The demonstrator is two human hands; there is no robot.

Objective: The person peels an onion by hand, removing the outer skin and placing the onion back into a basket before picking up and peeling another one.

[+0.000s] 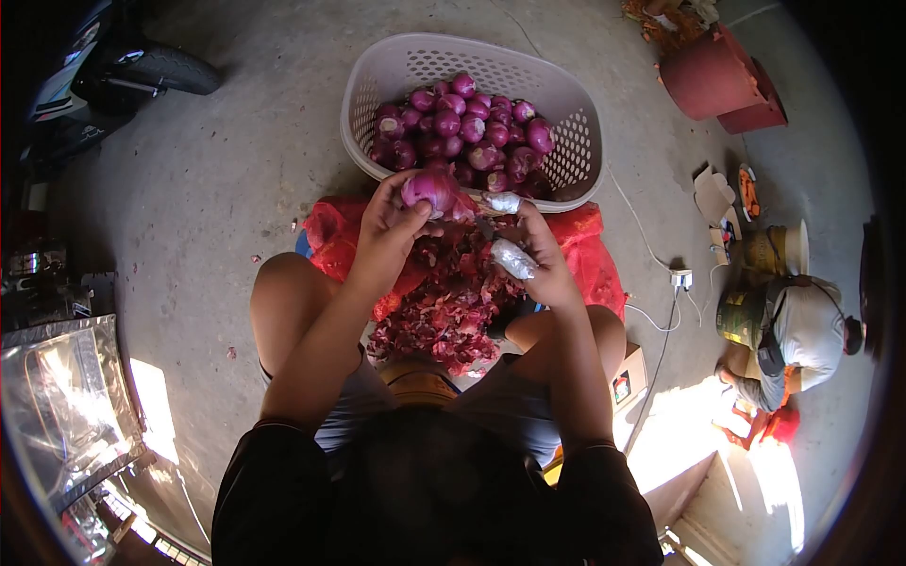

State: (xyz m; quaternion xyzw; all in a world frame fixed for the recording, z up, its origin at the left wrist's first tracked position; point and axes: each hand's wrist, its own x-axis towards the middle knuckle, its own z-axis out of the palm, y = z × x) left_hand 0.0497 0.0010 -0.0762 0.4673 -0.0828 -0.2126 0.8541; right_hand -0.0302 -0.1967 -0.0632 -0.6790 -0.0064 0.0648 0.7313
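My left hand (pixel 389 224) is closed around a red onion (pixel 427 191), held just in front of the basket. Loose skin hangs off the onion's right side, toward my right hand (pixel 547 253). The thumb and a finger of that hand are wrapped in silvery-white covering, and its fingers curl at the loose skin; I cannot tell what is between them. Below both hands lies a heap of red onion skins (pixel 448 307) between my knees. A pale perforated basket (pixel 363 90) full of purple onions (pixel 472 130) stands right beyond my hands.
Red mesh sacking (pixel 593 253) spreads under the basket's near side. On the right, a cable with a plug (pixel 680 277) crosses the floor, and another person (pixel 807 330) bends beside a bucket (pixel 783 247). Red containers (pixel 722 80) stand far right; a motorbike wheel (pixel 170 68) is far left.
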